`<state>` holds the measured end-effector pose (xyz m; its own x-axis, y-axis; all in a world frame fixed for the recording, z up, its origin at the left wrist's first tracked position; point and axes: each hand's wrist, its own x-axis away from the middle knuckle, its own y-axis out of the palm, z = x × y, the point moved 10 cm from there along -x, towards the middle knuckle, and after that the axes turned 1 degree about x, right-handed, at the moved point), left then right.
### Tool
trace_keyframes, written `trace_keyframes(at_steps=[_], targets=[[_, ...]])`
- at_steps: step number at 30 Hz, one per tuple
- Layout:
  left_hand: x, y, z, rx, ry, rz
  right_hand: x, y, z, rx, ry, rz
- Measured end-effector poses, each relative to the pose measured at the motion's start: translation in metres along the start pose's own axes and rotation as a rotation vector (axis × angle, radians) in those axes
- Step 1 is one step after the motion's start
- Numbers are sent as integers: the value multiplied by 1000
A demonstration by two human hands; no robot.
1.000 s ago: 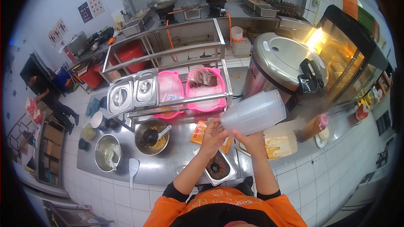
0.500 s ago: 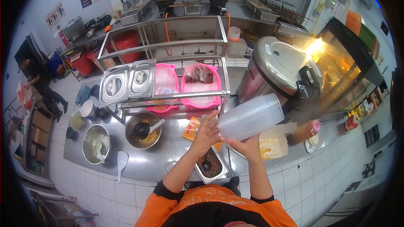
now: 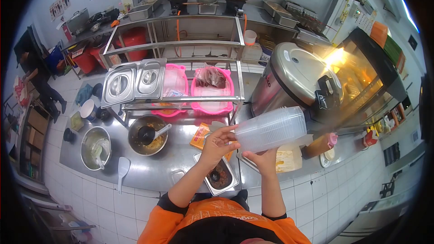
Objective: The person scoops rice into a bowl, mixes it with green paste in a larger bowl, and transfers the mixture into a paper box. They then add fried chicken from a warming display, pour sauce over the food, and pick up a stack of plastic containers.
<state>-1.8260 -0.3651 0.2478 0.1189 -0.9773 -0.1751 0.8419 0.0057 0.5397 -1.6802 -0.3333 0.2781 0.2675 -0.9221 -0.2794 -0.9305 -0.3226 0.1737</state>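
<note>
A long stack of nested clear plastic containers (image 3: 273,129) lies sideways in front of me, above the counter. My right hand (image 3: 262,160) grips it from below, the thumb on the near side; the other fingers are mostly hidden behind it. At the stack's left end is my left hand (image 3: 219,142), fingers spread and thumb apart, the tips close to or touching the end. Below my left forearm sits a rectangular steel pan (image 3: 231,181) of dark food with a black-ended utensil in it. An orange box (image 3: 199,135) lies just left of my left hand.
A large steel cooker (image 3: 275,81) and a lit glass cabinet (image 3: 361,81) stand to the right. On the left are two steel bowls, one with a ladle (image 3: 147,134), and a white paddle (image 3: 123,171). Pink baskets (image 3: 212,86) sit under a metal rack. A person (image 3: 38,81) stands far left.
The view has shifted slightly, so the counter items appear further left. My left hand has drawn a little away from the orange box's side; the stack stays in my right hand.
</note>
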Motion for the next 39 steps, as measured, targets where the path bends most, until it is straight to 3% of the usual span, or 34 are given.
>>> trace_keyframes(at_steps=[5,10,14,16,28,32,34,37,39], targets=[[10,6,1,65,-5,-17,5,4,-5,45,60,-9],[17,10,9,80,81,6,8,8,-14,168,-66,-8],[21,13,12,159,45,37,9,6,-14,31,-65,57],[24,3,16,137,96,161,10,4,-17,36,-87,95],[31,3,25,-92,114,98,18,15,-8,236,-52,22],[29,5,23,-76,89,81,18,13,-6,190,-61,13],[31,10,45,-201,225,114,16,8,1,99,-17,23],[28,11,43,-67,173,110,16,2,5,-63,21,75],[29,13,37,-69,142,84,16,6,-3,-15,-3,64]])
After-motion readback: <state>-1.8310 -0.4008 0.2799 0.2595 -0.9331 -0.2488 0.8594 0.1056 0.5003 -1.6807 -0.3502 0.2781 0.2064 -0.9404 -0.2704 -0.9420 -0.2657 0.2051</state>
